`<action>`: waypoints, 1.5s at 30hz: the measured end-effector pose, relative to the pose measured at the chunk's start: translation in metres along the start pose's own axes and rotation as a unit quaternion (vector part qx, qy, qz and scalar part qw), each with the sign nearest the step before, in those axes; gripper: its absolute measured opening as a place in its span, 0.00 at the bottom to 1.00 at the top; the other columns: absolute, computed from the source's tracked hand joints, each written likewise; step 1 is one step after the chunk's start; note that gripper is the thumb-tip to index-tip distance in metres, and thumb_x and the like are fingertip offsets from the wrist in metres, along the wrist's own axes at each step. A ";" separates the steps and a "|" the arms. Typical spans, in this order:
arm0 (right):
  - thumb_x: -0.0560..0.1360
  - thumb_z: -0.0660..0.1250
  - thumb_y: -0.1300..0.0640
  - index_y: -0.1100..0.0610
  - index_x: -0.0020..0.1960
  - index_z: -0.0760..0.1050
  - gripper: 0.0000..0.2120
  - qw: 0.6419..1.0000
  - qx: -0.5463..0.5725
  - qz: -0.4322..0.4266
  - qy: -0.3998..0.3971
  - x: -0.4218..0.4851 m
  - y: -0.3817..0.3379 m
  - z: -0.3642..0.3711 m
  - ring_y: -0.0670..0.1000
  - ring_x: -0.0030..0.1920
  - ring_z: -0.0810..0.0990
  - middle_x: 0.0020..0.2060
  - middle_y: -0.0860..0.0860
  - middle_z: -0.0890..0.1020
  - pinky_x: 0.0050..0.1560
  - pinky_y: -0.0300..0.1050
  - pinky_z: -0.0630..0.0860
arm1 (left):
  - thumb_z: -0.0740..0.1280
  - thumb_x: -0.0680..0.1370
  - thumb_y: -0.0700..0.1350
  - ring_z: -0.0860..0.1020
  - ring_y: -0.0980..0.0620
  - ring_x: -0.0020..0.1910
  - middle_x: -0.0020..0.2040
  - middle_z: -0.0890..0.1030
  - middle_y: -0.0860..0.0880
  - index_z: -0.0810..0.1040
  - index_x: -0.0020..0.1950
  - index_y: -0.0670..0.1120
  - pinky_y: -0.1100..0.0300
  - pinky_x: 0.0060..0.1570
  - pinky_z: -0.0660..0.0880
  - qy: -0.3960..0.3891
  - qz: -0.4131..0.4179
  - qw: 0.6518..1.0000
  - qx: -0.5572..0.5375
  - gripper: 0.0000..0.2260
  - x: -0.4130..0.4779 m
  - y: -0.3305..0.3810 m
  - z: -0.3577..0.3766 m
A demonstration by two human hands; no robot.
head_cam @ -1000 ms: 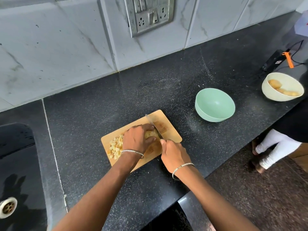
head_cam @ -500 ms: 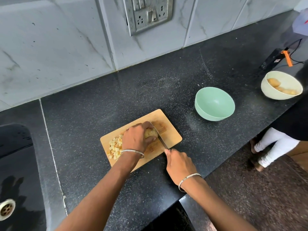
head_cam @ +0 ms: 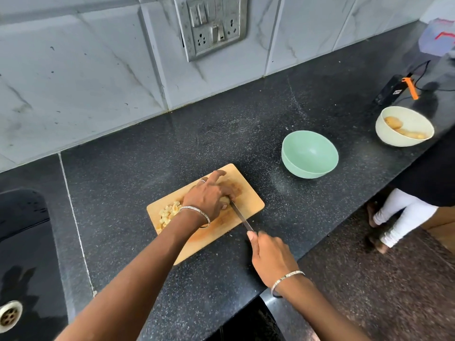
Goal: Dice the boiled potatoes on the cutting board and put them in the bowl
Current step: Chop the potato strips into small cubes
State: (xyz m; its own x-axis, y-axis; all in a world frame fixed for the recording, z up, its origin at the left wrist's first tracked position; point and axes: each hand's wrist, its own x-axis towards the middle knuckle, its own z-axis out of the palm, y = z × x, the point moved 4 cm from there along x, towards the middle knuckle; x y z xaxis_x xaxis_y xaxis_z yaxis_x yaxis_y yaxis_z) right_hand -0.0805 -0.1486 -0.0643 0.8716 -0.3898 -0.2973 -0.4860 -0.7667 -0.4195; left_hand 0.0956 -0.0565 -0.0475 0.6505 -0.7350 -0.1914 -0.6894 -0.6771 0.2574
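A wooden cutting board [head_cam: 248,195] lies on the black counter. My left hand [head_cam: 209,194] covers and holds a potato piece [head_cam: 224,200] on the board, index finger stretched out. My right hand [head_cam: 272,257] grips the handle of a knife [head_cam: 240,215], whose blade tip meets the potato by my left fingers. A pile of diced potato [head_cam: 168,212] sits at the board's left end. An empty green bowl [head_cam: 309,153] stands to the right of the board. Further right, a cream bowl [head_cam: 403,126] holds whole potatoes [head_cam: 394,122].
A black sink [head_cam: 22,254] with a drain lies at the left. A socket plate [head_cam: 213,23] hangs on the tiled wall. A black device with an orange clip [head_cam: 394,91] lies at the far right. A person's white-clad legs [head_cam: 403,217] stand beyond the counter edge.
My right hand has drawn the knife back toward me, off the board's near edge. My left hand stays on the potato, its index finger now stretched out.
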 end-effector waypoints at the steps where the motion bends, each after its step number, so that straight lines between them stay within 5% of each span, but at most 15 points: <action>1: 0.83 0.45 0.42 0.53 0.47 0.71 0.22 1.000 0.001 -0.004 0.000 -0.007 0.005 -0.002 0.59 0.44 0.81 0.41 0.54 0.81 0.42 0.51 0.73 | 0.69 0.76 0.49 0.75 0.46 0.59 0.75 0.56 0.53 0.78 0.55 0.62 0.50 0.59 0.74 0.000 -0.002 1.000 -0.011 0.11 0.001 0.000 0.000; 6: 0.82 0.44 0.41 0.50 0.38 0.64 0.21 1.000 -0.003 -0.003 0.002 -0.033 0.026 -0.030 0.51 0.33 0.72 0.32 0.46 0.74 0.38 0.49 0.69 | 0.70 0.75 0.48 0.76 0.48 0.58 0.73 0.61 0.53 0.78 0.52 0.62 0.52 0.63 0.70 0.002 0.005 0.998 -0.055 0.10 -0.003 -0.002 -0.001; 14: 0.83 0.45 0.40 0.51 0.41 0.66 0.21 1.000 0.022 0.005 0.014 0.010 0.010 -0.023 0.62 0.47 0.79 0.41 0.56 0.80 0.47 0.55 0.74 | 0.76 0.69 0.47 0.77 0.50 0.55 0.59 0.75 0.52 0.72 0.57 0.56 0.55 0.53 0.75 0.109 -0.054 0.978 -0.169 0.21 -0.016 -0.011 0.001; 19: 0.83 0.45 0.41 0.52 0.44 0.67 0.20 1.000 0.028 -0.012 0.005 0.022 -0.011 -0.012 0.63 0.49 0.79 0.44 0.58 0.80 0.44 0.54 0.71 | 0.75 0.70 0.51 0.79 0.50 0.50 0.54 0.81 0.54 0.76 0.56 0.55 0.56 0.46 0.75 0.166 -0.127 0.967 -0.146 0.17 -0.025 -0.015 0.009; 30: 0.83 0.46 0.43 0.54 0.52 0.71 0.20 0.999 -0.036 -0.004 0.013 0.016 -0.021 -0.020 0.64 0.50 0.80 0.47 0.58 0.81 0.40 0.51 0.67 | 0.76 0.69 0.53 0.80 0.52 0.47 0.49 0.82 0.56 0.79 0.52 0.55 0.59 0.43 0.74 0.175 -0.126 0.965 -0.148 0.14 -0.023 -0.019 0.009; 35: 0.83 0.47 0.44 0.56 0.55 0.74 0.22 1.000 -0.007 0.016 -0.007 0.043 -0.044 -0.013 0.64 0.53 0.79 0.52 0.58 0.81 0.46 0.53 0.73 | 0.76 0.69 0.54 0.80 0.54 0.48 0.49 0.83 0.58 0.80 0.52 0.56 0.61 0.42 0.71 0.157 -0.138 0.965 -0.159 0.14 -0.021 -0.023 0.008; 45: 0.83 0.47 0.43 0.56 0.56 0.73 0.21 0.999 -0.046 0.014 0.008 0.028 -0.028 0.000 0.62 0.52 0.81 0.50 0.57 0.82 0.39 0.48 0.67 | 0.71 0.73 0.54 0.80 0.48 0.49 0.55 0.77 0.54 0.69 0.61 0.62 0.52 0.46 0.78 0.123 -0.103 0.982 -0.104 0.19 -0.023 -0.014 0.007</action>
State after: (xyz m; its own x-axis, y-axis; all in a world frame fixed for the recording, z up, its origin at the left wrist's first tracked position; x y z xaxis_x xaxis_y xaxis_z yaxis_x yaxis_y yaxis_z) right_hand -0.0427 -0.1382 -0.0606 0.8593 -0.4183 -0.2943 -0.5023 -0.7988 -0.3311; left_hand 0.0884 -0.0306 -0.0531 0.8443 -0.5350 -0.0315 -0.4718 -0.7698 0.4300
